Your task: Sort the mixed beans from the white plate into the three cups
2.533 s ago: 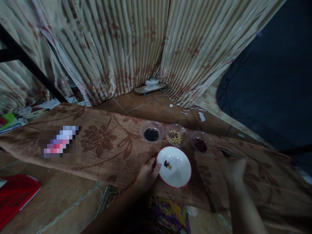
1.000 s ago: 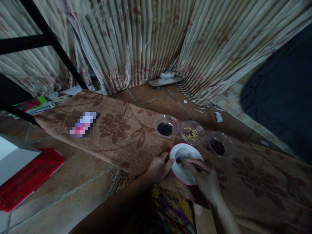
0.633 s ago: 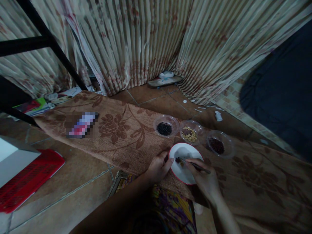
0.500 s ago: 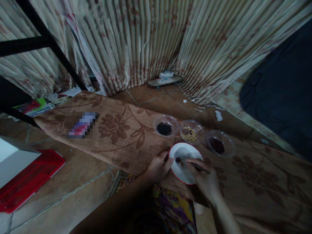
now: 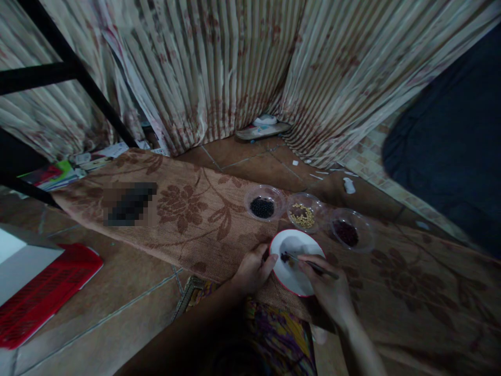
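Note:
A white bowl with a red rim (image 5: 301, 245) sits on a brown flowered cloth (image 5: 188, 219) and holds a few dark and pale beans. My left hand (image 5: 252, 271) rests on the bowl's left edge, thumb on the rim. My right hand (image 5: 331, 290) is closed around thin metal tweezers (image 5: 309, 262), whose tips reach the beans in the bowl. Behind the bowl stand three clear cups: black beans (image 5: 263, 206), pale yellow beans (image 5: 303, 214) and dark red beans (image 5: 348, 232).
Striped curtains (image 5: 219, 68) hang behind. A sandal (image 5: 260, 128) lies on the tiled floor by them. A red tray (image 5: 43, 292) lies at the left, papers (image 5: 58, 172) further back, a dark cloth mass (image 5: 450, 136) at the right. A black frame bar (image 5: 70, 68) crosses the upper left.
My right hand came in from the right holding tweezers and put their tips into the white bowl. The view shifted so the bowls sit further right. Over the last second, hardly anything moved.

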The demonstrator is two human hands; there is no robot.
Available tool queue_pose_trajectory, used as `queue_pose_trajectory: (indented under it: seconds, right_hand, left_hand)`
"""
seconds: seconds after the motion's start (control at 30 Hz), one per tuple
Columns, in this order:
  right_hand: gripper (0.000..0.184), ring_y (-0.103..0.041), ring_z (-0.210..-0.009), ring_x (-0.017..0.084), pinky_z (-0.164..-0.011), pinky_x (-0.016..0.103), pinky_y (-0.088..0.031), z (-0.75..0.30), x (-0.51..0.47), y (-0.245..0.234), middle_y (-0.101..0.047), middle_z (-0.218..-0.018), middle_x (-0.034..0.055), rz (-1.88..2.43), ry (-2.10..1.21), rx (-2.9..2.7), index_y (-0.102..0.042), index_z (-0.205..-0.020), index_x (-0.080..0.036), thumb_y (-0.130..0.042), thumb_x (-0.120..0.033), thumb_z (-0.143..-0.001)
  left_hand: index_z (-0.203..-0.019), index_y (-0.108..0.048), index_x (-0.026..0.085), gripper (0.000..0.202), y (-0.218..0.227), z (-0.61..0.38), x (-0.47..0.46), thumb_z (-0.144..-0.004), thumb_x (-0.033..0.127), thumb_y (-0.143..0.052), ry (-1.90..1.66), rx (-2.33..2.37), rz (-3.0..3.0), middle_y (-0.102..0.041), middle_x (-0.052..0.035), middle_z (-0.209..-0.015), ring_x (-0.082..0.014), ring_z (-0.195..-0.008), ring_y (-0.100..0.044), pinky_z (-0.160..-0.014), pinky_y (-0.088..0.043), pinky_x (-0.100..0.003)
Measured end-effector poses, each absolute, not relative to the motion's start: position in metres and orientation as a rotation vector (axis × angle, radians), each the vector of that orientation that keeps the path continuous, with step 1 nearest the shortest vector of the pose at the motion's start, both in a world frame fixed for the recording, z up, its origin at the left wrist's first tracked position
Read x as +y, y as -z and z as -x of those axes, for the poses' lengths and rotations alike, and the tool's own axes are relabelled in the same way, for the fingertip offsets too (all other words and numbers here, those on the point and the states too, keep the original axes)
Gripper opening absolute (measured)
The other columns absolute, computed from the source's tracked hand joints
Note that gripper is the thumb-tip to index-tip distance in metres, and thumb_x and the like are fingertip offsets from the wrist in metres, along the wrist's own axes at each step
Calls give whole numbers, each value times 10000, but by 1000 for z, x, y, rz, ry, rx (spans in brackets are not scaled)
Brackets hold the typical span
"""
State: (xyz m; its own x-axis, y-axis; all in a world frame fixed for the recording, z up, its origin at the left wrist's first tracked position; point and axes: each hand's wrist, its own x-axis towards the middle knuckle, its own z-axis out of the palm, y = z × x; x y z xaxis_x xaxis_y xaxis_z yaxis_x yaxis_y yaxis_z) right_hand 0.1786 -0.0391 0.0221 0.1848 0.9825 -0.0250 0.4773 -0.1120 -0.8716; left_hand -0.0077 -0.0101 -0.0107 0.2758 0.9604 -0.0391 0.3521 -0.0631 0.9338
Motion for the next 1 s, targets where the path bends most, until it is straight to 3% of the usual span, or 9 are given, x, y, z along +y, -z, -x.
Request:
queue_pose_trajectory:
  seconds: [0.2, 0.33, 0.47, 0.73, 0.83, 1.0]
  right_hand:
    - [257, -674, -770, 228, -684, 326, -534, -203, -40, -42, -725, -842, 75, 1734, -665, -1247, -717, -826, -182, -655, -404, -712]
    - [218, -666, -743, 225, -688, 349, -532, -241, -30, -72, -718, -829, 71, 1731, -363, -1153, -721, -800, -180, -668, -368, -704]
    - [262, -656, -713, 225, -656, 349, -531, -286, -8, -72, -705, -789, 90, 1725, -219, -1021, -714, -778, -149, -714, -378, -651]
    - [367, -661, -713, 229, -656, 348, -520, -302, -1, -44, -713, -767, 89, 1727, -276, -1019, -711, -769, -139, -715, -477, -626]
    - [357, -663, -654, 222, -622, 322, -517, -273, -18, -54, -705, -673, 85, 1802, -320, -1004, -716, -744, -136, -677, -486, -687]
    - [331, -687, -673, 218, -611, 304, -541, -219, -42, -56, -731, -753, 70, 1766, -709, -1025, -721, -826, -169, -689, -468, -688]
  left_hand:
    - [-1097, -591, 184, 296, 13, 8, -10, -890, 354, -464, -804, 1240, -1589, -708, -43, -854, -168, -711, -646, -656, -492, -245]
    - [-1104, -588, 179, 310, 12, 8, -9, -899, 364, -450, -787, 1226, -1590, -706, -58, -929, -182, -792, -651, -687, -490, -251]
    - [-1120, -586, 180, 325, 9, 9, -8, -904, 374, -441, -786, 1216, -1578, -705, -65, -989, -193, -861, -649, -720, -489, -256]
    - [-1134, -583, 188, 327, 7, 9, -8, -900, 370, -444, -774, 1229, -1562, -700, -66, -1026, -204, -921, -643, -779, -486, -270]
    - [-1127, -588, 187, 325, 7, 8, -9, -897, 370, -449, -766, 1238, -1550, -712, -57, -941, -198, -855, -652, -748, -489, -268]
    - [-1113, -584, 184, 324, 11, 9, -9, -897, 382, -446, -748, 1246, -1574, -700, -35, -807, -176, -712, -645, -665, -484, -253]
